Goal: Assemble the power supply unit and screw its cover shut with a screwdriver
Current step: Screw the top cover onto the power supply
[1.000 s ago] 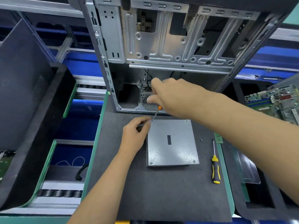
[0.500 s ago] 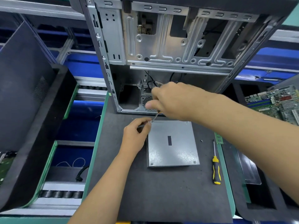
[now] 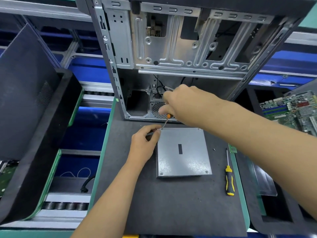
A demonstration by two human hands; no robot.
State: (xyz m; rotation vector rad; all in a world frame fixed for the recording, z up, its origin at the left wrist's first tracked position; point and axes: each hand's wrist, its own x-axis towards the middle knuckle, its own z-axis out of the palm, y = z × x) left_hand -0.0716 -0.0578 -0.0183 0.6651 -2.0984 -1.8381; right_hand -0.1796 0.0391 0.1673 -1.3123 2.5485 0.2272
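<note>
The grey metal power supply unit (image 3: 182, 152) lies flat on the dark mat (image 3: 168, 206), cover up, with a black slot in its middle. My right hand (image 3: 183, 105) grips an orange-handled screwdriver (image 3: 166, 121) whose thin shaft slants down to the unit's far left corner. My left hand (image 3: 145, 143) pinches at that same corner, fingertips beside the screwdriver tip. The screw under the tip is hidden by my fingers.
An open computer case (image 3: 180, 54) stands upright just behind the unit. A yellow-and-black screwdriver (image 3: 229, 179) lies on the mat's right side, with a small loose screw (image 3: 214, 149) near it. A motherboard (image 3: 295, 109) sits at the far right. Black foam trays (image 3: 34, 117) flank the left.
My right hand dipped toward the unit and came back up slightly, so the orange handle shows again below my fingers. My left hand stays at the corner.
</note>
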